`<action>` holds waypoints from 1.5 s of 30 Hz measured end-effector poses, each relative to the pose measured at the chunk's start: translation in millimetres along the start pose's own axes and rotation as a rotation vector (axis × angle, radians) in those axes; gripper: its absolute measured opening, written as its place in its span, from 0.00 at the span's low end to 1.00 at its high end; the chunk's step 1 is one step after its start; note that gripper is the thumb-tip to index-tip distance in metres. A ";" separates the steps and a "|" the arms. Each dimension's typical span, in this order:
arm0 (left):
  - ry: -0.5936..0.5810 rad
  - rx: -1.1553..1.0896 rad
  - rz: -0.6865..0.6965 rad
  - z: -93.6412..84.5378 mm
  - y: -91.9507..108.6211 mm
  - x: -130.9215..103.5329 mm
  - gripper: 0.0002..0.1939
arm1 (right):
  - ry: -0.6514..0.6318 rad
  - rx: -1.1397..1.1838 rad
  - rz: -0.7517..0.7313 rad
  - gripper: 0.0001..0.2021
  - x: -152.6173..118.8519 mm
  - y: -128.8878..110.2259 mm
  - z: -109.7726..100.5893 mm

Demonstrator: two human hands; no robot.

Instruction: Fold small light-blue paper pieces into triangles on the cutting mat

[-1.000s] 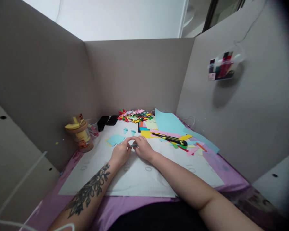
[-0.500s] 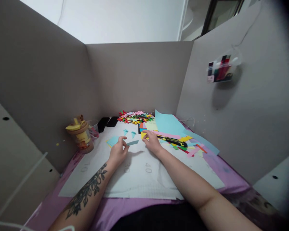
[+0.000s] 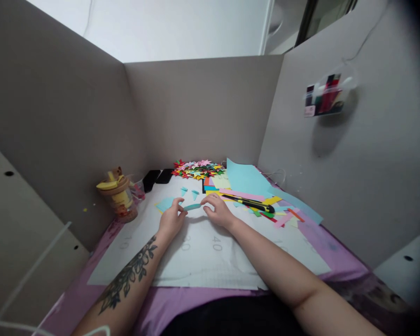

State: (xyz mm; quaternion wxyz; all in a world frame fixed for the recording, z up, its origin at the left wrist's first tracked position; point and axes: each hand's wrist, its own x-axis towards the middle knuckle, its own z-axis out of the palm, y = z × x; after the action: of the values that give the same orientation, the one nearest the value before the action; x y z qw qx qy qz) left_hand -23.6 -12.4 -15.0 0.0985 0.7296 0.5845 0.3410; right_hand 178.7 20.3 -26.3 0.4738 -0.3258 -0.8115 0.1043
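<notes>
A light-blue paper strip (image 3: pixel 192 206) is stretched a little above the white sheet, between my two hands. My left hand (image 3: pixel 171 217) pinches its left end between thumb and fingers. At the right end, my right hand (image 3: pixel 217 210) has thumb and fingertips closed on the strip. Two small folded light-blue paper pieces (image 3: pixel 195 194) lie just beyond the strip. Light-blue paper (image 3: pixel 165 204) with a yellow edge lies behind my left hand. To the right of my right hand is a black and yellow utility knife (image 3: pixel 255 204), resting among coloured paper strips (image 3: pixel 283 219).
Folded multicoloured paper stars (image 3: pixel 198 169) are heaped at the back wall. A large light-blue sheet (image 3: pixel 247 179) stands back right. Two black phones (image 3: pixel 165 176) and a lidded cup (image 3: pixel 122 198) are on the left. Grey partitions (image 3: pixel 203 107) enclose the table; a clear container (image 3: pixel 331 95) hangs right.
My right hand has moved left to the free end of the light-blue strip, which my left hand keeps holding. The view has shifted slightly.
</notes>
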 end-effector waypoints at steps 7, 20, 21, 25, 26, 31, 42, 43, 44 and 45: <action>0.000 0.041 0.033 1.5 -0.3 -0.8 0.22 | -0.078 0.015 -0.056 0.12 -0.5 -4.5 0.3; -0.019 0.075 0.063 1.7 1.9 -2.0 0.21 | -0.095 -0.005 -0.094 0.10 -2.4 -5.8 1.6; -0.018 0.075 0.065 1.9 2.1 -2.2 0.21 | -0.104 -0.011 -0.095 0.11 -2.6 -5.9 1.6; -0.039 0.066 0.077 2.2 4.1 -3.1 0.21 | -0.152 -0.045 -0.115 0.14 -4.0 -5.3 3.1; -0.050 0.062 0.080 1.9 4.7 -3.4 0.21 | -0.157 -0.052 -0.124 0.15 -4.3 -4.7 4.1; -0.134 0.008 0.092 0.6 7.6 -5.7 0.27 | -0.137 -0.070 -0.170 0.09 -4.7 1.3 10.1; -0.150 -0.140 0.100 10.7 -2.4 -1.3 0.28 | -0.162 -0.184 -0.254 0.14 -5.7 10.7 14.0; -0.139 -0.127 0.085 10.8 -3.8 -0.2 0.27 | -0.171 -0.199 -0.249 0.14 -5.7 10.0 14.0; -0.129 -0.114 0.071 10.7 -5.2 0.7 0.26 | -0.183 -0.211 -0.244 0.14 -5.8 9.0 14.2; -0.121 -0.101 0.056 10.6 -6.5 1.5 0.24 | -0.197 -0.218 -0.244 0.14 -5.9 7.8 14.5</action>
State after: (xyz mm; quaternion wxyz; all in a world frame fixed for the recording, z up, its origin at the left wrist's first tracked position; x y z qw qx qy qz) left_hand -22.0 -6.4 -25.9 0.1605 0.7591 0.5389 0.3281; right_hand 171.9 24.6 -41.8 0.3629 -0.2626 -0.8940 -0.0108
